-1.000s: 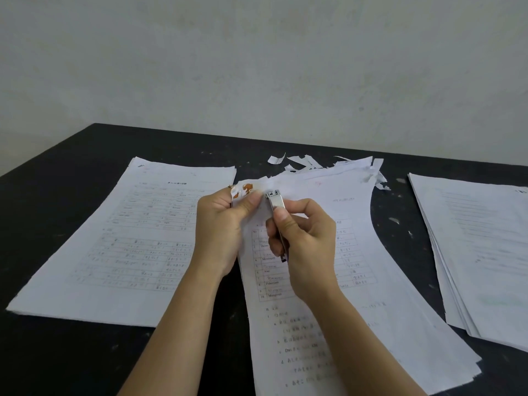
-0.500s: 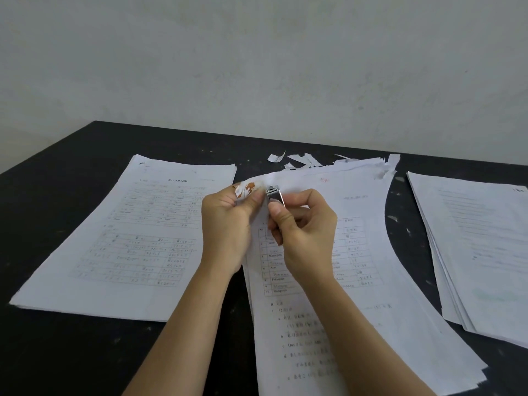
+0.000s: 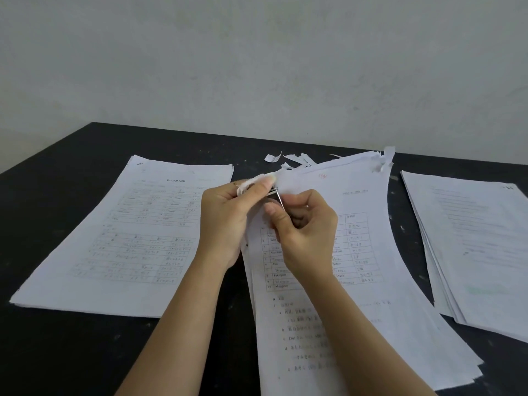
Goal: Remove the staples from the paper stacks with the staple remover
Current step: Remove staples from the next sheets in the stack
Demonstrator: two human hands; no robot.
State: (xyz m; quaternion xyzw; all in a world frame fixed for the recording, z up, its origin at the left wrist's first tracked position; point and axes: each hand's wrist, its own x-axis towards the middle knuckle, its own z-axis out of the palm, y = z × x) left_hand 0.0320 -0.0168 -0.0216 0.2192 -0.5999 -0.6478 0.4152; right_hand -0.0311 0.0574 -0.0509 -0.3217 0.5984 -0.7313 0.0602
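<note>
Metal, thin and bright, sticks out from the right hand [image 3: 305,232], whose fingers are curled tight round the staple remover [image 3: 279,199]. Its tip touches the raised corner [image 3: 257,182] of the middle paper stack [image 3: 357,281]. The left hand [image 3: 225,221] pinches that corner between thumb and fingers and lifts it off the black table [image 3: 71,352]. The staple itself is too small to see.

I judge that the step in hand is prying one staple out of this stack. The next move asks for a small lever motion under the staple while the left hand holds the corner firm, or the paper may tear.

Torn paper scraps [image 3: 297,160] lie just behind. The left paper stack [image 3: 137,238] and the right paper stack [image 3: 480,247] lie flat on either side. No container is in view.
</note>
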